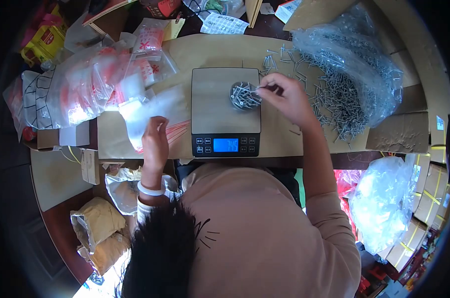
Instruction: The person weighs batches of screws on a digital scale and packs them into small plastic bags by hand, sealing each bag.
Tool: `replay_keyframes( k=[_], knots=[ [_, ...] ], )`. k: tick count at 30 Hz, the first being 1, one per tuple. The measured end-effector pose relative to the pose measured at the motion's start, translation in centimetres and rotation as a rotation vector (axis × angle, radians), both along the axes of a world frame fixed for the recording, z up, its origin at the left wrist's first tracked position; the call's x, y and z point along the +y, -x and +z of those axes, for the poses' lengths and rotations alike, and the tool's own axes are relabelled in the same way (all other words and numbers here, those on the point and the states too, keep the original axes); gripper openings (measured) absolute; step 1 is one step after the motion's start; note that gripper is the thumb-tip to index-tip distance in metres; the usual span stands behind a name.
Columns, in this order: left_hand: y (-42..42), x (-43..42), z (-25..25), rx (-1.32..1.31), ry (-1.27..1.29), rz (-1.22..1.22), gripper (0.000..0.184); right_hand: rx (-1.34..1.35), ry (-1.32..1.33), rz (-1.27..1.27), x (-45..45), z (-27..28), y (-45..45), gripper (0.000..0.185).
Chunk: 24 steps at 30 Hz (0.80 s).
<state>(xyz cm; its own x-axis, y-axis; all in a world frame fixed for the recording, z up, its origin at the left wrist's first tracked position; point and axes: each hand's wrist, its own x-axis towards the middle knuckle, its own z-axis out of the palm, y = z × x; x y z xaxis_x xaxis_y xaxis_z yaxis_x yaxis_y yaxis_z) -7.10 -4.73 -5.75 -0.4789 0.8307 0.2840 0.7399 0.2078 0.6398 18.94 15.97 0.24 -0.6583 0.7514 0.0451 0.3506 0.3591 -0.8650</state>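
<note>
right hand (285, 95), fingertips together, meets the cup of screws (244, 96) on the scale (209, 102); left hand (156, 141) curls at clear bags (163, 103), grip unclear.

Screws (244, 96) on scale (225, 89)

Likely packing workshop, scale (226, 104), loose screws (341, 99)

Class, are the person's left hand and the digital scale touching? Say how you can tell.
Apart. The head view shows red-edged bags in the gap between the left hand and the scale.
</note>
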Motion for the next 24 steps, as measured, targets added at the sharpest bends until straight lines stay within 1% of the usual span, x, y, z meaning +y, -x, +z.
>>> replay_keyframes(
  k=[1,4,5,8,11,14,15,17,18,20,23,24],
  knots=[
    [0.1,0.0,0.2,-0.029,-0.001,0.057,0.008,0.028,0.028,-0.006,0.6,-0.1,-0.7,0.016],
    [0.4,-0.1,2.1,-0.023,-0.098,0.092,0.011,-0.021,-0.234,-0.133,2.6,-1.8,-3.0,0.018],
    [0.2,-0.1,3.2,-0.02,-0.029,0.099,0.015,-0.086,-0.367,-0.165,2.8,-2.0,-3.3,0.021],
    [-0.4,0.4,4.3,0.046,-0.097,-0.011,0.015,-0.017,-0.248,-0.007,0.9,0.0,-0.5,0.023],
    [-2.3,1.3,5.8,0.01,-0.14,-0.05,0.012,-0.164,-0.518,0.108,0.2,-1.2,2.0,0.019],
    [-3.1,1.7,7.1,0.01,-0.19,-0.094,0.011,-0.237,-0.62,0.116,-0.2,-1.9,3.5,0.016],
    [-3.1,1.5,7.2,-0.001,-0.19,-0.089,0.008,-0.24,-0.602,0.127,-0.1,-1.7,3.4,0.015],
    [-3.0,1.0,7.3,-0.102,-0.128,-0.074,0.004,-0.248,-0.564,0.148,0.2,-1.2,2.9,0.014],
    [-3.0,0.8,7.4,-0.153,-0.096,-0.069,0.003,-0.2,-0.474,0.136,0.3,-0.7,2.5,0.015],
    [-3.2,0.8,7.5,-0.184,-0.071,-0.102,0.009,-0.106,-0.293,0.105,0.3,-0.1,1.4,0.016],
    [-3.7,1.5,7.7,-0.274,-0.103,-0.155,0.014,-0.029,-0.194,0.043,0.9,-0.1,-0.8,0.017],
    [-3.9,1.9,7.9,-0.311,-0.127,-0.173,0.015,-0.08,-0.203,0.0,1.2,-0.3,-1.7,0.017]
  ],
)
